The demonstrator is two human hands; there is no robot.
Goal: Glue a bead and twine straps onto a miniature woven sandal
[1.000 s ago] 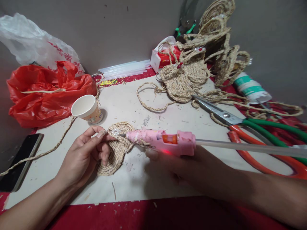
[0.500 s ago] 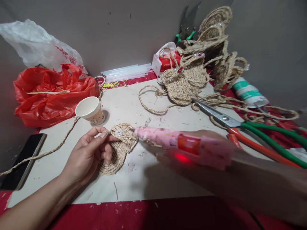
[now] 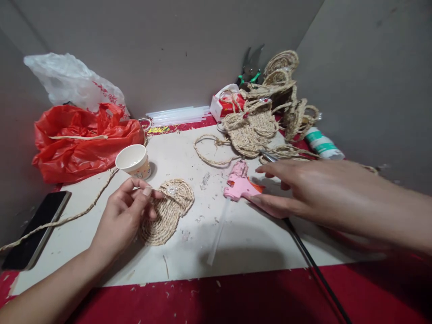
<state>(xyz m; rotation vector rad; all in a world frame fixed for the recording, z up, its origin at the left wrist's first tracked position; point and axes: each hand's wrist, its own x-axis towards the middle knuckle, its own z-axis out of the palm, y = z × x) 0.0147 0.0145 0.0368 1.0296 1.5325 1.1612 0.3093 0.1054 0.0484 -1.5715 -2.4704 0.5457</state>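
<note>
My left hand (image 3: 130,204) pinches the upper left edge of a coiled, braided straw piece (image 3: 165,220), which has a small cluster of clear beads (image 3: 171,191) near its top. Its fingertips are partly hidden behind the straw. A pink glue gun (image 3: 238,182) lies on its side on the pale sheet, a clear glue stick (image 3: 218,236) poking out of its back and a black cord (image 3: 313,265) running toward me. Over the gun's handle, my right hand (image 3: 286,186) has its thumb and fingers apart; whether it still touches the handle is hard to see.
A paper cup (image 3: 133,163) stands behind my left hand, beside a red plastic bag (image 3: 84,148). On the left, a straw cord (image 3: 81,209) crosses a phone (image 3: 37,229). Several woven straw pieces (image 3: 249,130) are piled at the back right. Glue sticks (image 3: 178,115) lie along the wall.
The glue gun has gone from my right hand's grip near the straw piece to lying on the sheet. My right hand has opened and now covers much of the large scissors. My left hand keeps its pinch.
</note>
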